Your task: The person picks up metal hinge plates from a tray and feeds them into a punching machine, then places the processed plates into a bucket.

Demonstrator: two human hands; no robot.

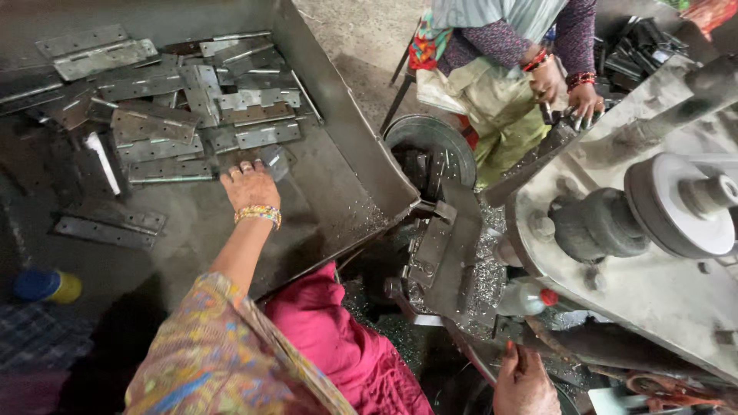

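Hinge plate [265, 160] under left hand [250, 184] (fingertips hidden, grip unclear); right hand [525, 382] cropped.

L arm stretched way out fwd, sleeve w/ bright multicolour print down to about the elbow, forearm bare past that. Beaded bracelet [258, 214] at the wrist, yellowish w/ mixed colours. Left hand [250, 184] is palm down, back of hand facing up, fingers pointing away from the body & curled a bit at the tips, ring on one finger. Can't tell if it's actually pinching anything, fingertips mostly hidden.

Right hand [524, 384] sits low at the bottom edge, close to the body, only partly in shot. Knuckles up, fingers folded in, painted nail showing. R arm itself out of frame.
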